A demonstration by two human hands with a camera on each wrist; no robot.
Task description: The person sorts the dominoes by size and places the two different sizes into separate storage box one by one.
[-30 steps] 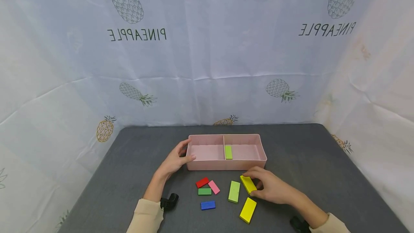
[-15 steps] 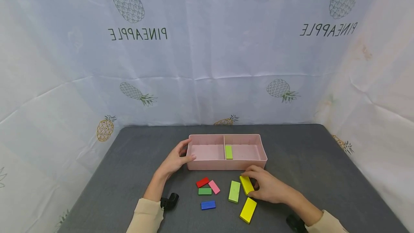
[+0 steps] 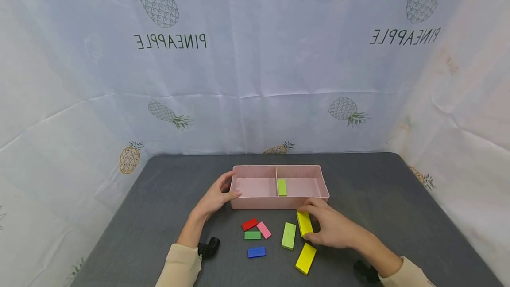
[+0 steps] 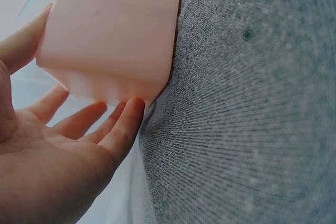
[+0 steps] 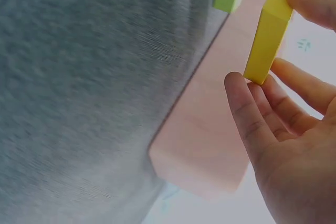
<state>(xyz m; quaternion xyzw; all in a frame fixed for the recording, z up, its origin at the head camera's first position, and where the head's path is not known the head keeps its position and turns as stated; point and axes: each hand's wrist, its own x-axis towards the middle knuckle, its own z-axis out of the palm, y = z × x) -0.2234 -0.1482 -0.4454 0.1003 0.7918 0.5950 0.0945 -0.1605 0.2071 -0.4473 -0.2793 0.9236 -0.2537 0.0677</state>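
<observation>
Backdrop cloth (image 3: 255,65) reads "PINEAPPLE" twice, mirrored. Right hand (image 3: 332,229) pinches the yellow block (image 3: 304,224) between thumb and fingertips — it's in front of the pink tray (image 3: 279,203), towards the tray's right end. Block's long axis runs near to far, far end towards the tray and angled slightly left. Left hand (image 3: 215,198) grips the tray's left end, thumb at the front corner. Light-green block (image 3: 288,236) just left of the held block; second yellow block (image 3: 306,259) just nearer. Tabletop (image 3: 167,225) extends past both tray ends, its far edge by the cloth.
</observation>
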